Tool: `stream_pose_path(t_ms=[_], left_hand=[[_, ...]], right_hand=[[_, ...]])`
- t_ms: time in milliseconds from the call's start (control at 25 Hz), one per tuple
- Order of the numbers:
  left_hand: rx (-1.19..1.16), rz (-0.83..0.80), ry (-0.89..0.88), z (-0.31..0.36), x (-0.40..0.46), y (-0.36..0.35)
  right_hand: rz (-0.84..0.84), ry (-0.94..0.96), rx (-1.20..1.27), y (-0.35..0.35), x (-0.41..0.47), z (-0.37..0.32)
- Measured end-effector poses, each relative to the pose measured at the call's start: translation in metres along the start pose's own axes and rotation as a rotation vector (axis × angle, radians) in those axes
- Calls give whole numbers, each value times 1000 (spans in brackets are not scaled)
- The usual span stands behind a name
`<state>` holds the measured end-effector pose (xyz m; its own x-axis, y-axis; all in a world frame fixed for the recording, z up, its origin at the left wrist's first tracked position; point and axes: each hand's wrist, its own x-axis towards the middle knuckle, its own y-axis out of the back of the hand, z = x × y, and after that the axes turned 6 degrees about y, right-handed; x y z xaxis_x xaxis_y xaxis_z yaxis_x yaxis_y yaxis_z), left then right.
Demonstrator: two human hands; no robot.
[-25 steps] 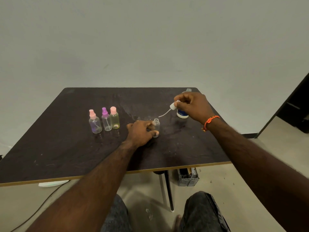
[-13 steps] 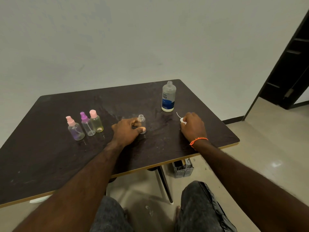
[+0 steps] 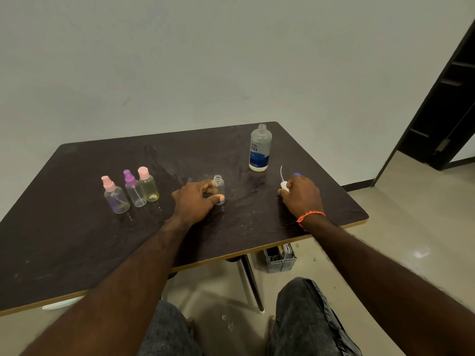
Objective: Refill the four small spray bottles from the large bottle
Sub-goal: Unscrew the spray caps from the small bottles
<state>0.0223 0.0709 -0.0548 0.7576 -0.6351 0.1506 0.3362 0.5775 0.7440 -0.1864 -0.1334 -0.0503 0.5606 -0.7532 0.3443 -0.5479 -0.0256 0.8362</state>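
The right hand (image 3: 302, 195) covers most of the spray head (image 3: 283, 185); only its white tube shows. The left hand (image 3: 196, 201) hides the open small bottle (image 3: 219, 187) on its left side. The large bottle (image 3: 260, 149) has small print too tiny to read.

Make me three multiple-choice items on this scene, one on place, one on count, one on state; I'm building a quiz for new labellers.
1. Where does the large bottle stand?
A. far right part of the table
B. beside the capped bottles
C. on the floor

2. How many small bottles have spray caps on?
A. one
B. three
C. four

3. What is the state of the small bottle that the left hand grips?
A. capped
B. lying down
C. upright, neck open

Answers: 1 A, it stands beyond the right hand. 2 B, the pink-capped, purple-capped and yellowish bottles. 3 C, its threaded neck is bare.
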Motion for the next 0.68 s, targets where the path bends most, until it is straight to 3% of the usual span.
stream_pose_path(t_ms=[680], left_hand=[[5, 3, 4, 0, -1, -1]], right_hand=[[-43, 1, -70, -4, 0, -1]])
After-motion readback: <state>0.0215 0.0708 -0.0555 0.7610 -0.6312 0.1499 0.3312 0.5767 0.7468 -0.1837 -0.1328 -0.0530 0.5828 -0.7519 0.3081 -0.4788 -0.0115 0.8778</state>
